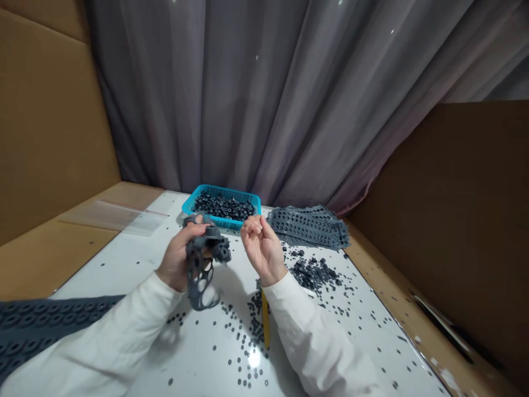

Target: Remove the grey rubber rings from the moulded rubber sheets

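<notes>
My left hand (182, 256) is closed around a bent strip of dark grey rubber sheet (200, 281) with rows of round holes. Part of the strip hangs down in a loop, and thick ring-shaped pieces (222, 249) are still attached near its upper end. Just to the right, apart from the strip, my right hand (264, 251) is raised with the palm toward me. Its fingers are curled in and the thumb is pressed near them; whatever they may hold is too small or hidden to tell. A yellow-handled tool (265, 322) lies partly under the right forearm.
A blue basket (185, 207) full of small dark rings stands at the back. Stacked perforated sheets (309, 226) lie right of it, before a pile of small dark bits (314, 273). Another sheet (25, 325) is at left, near a clear plastic bag (119, 216). Cardboard walls flank the table.
</notes>
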Demonstrator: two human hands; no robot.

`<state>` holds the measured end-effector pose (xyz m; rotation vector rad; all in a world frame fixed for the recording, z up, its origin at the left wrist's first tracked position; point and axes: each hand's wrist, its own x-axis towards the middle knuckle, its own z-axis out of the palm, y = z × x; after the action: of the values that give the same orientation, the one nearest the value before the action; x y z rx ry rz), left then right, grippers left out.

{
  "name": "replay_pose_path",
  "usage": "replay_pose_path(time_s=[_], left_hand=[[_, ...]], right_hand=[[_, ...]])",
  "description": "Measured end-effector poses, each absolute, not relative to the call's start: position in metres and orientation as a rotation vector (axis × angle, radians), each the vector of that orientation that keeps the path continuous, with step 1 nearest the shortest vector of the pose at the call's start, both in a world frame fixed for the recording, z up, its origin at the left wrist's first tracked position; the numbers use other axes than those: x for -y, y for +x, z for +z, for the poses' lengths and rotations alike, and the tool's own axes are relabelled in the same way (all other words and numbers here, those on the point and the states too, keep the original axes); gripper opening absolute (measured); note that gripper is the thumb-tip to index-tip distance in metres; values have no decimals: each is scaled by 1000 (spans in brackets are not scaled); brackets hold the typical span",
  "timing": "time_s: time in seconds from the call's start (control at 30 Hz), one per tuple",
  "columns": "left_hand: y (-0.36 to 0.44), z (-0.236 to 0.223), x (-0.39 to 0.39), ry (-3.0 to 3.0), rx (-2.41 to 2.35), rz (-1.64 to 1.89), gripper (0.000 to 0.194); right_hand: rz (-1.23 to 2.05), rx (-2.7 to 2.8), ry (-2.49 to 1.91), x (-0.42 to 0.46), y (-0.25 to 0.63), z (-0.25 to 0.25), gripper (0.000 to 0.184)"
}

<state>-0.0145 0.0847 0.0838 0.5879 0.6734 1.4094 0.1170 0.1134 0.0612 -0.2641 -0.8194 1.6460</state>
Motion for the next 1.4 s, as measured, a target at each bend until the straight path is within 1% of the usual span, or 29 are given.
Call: replay_pose_path(time_s=[0.13, 0.27, 0.37, 0.5, 0.57, 0.7, 0.9, 0.97, 1.07, 1.1, 1.13, 1.2, 1.3, 1.4], left_hand=[[-21, 83, -90, 784, -645, 1529, 27], [-20, 73, -100, 1127, -780, 1451, 15], [-21, 70, -103, 1423, -956, 1440, 13], [-22, 71, -100, 1709, -1019, 1376, 17], [-22, 70, -99, 1810, -1015, 1286, 17], [-22, 70, -99, 1803, -994, 1235, 12], [-23, 72, -104, 1512, -900, 1258, 12], [-22, 70, -104, 1357, -865, 1195, 16], [-17, 67, -102, 1036, -736, 939, 34], [-15, 66, -101, 955, -711, 887, 37], [-13, 66, -100, 905, -714, 873, 36], [-9, 65, -99, 871, -768, 926, 29], [-3, 65, -97, 806, -772, 1036, 20], [1, 66, -94, 750, -640, 1175, 18]], right_hand=[[1580, 1072, -315, -120, 126, 60, 24], [1493, 1188, -541, -125, 137, 62, 13], [1177, 1421, -687, -121, 146, 71, 11], [599, 2035, -858, -108, 151, 81, 14], [489, 2191, -893, -105, 150, 81, 20], [553, 2239, -857, -108, 148, 76, 26], [813, 2071, -810, -116, 152, 72, 28], [801, 2012, -804, -116, 155, 74, 28], [741, 2067, -767, -112, 156, 80, 27], [737, 2118, -746, -110, 156, 82, 27], [741, 2166, -723, -109, 155, 83, 26], [780, 2201, -698, -108, 155, 83, 25], [1011, 2048, -668, -111, 152, 77, 27], [1351, 1652, -566, -112, 143, 67, 30]])
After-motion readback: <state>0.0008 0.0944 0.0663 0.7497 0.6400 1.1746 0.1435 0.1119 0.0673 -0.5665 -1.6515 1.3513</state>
